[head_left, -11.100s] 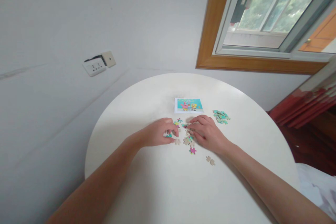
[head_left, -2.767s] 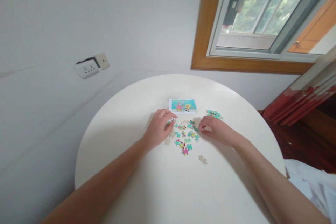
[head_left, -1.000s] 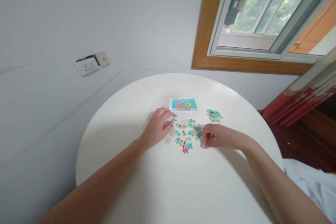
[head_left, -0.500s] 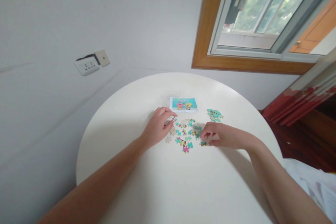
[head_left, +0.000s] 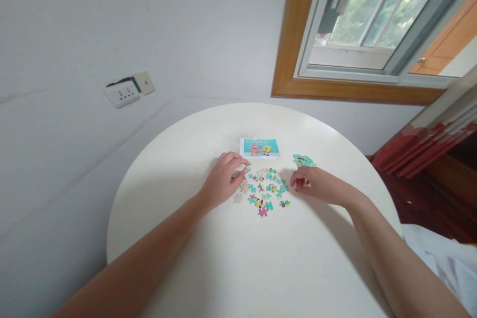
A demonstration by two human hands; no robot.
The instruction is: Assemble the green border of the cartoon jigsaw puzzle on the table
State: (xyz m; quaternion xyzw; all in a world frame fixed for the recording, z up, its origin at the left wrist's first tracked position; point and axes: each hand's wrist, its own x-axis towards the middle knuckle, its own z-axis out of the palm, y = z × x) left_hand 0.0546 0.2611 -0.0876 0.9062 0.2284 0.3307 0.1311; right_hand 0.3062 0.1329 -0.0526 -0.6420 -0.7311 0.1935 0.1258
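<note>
Loose jigsaw puzzle pieces (head_left: 269,205), mostly teal with some pink, yellow and beige, lie scattered on a white round table (head_left: 238,268). At their left edge rests my left hand (head_left: 223,176), thumb and forefinger apart beside a few pieces. My right hand (head_left: 307,181) is at the right edge of the pieces, its fingers curled and thumb drawn in; whatever they pinch, if anything, is hidden. Just beyond it, partly covered by the hand, lies a pile of teal puzzle pieces (head_left: 302,160). A picture card (head_left: 260,148) with pink and yellow cartoon figures lies behind the scattered pieces.
The table stands close to a white wall (head_left: 204,35) with a power socket (head_left: 124,93) on the left. A wood-framed window (head_left: 354,87) is at the back right. To the right hangs a red and white curtain (head_left: 413,144).
My right hand has moved up and slightly away from the near pieces, and its fingers have drawn together. A small piece once beside its thumb is now uncovered. My left hand has stayed put.
</note>
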